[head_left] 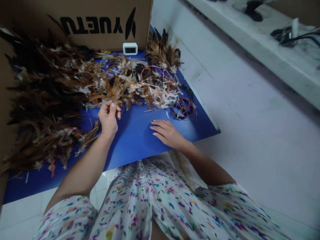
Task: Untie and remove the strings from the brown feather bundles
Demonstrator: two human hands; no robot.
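Note:
My left hand [109,116] is closed in a pinch at the near edge of the feather pile. A tuft of orange-brown feathers [115,89] fans out just beyond its thumb and fingertips; the pinched base is mostly hidden. Palm down, my right hand [167,132] is over the blue tabletop [132,141], fingers stretched and slightly apart, holding nothing. Brown, tan and black feathers [65,80] spread across the back and left of the table. Beyond my right hand is a tangle of red and dark cord [184,107], with white strands [170,97] beside it.
A cardboard box [100,33] with black lettering stands behind the feathers. In front of it is a small white digital clock [130,49]. Another feather bundle [163,51] leans at the back right corner. A pale wall [225,100] and a ledge [260,50] run along the right.

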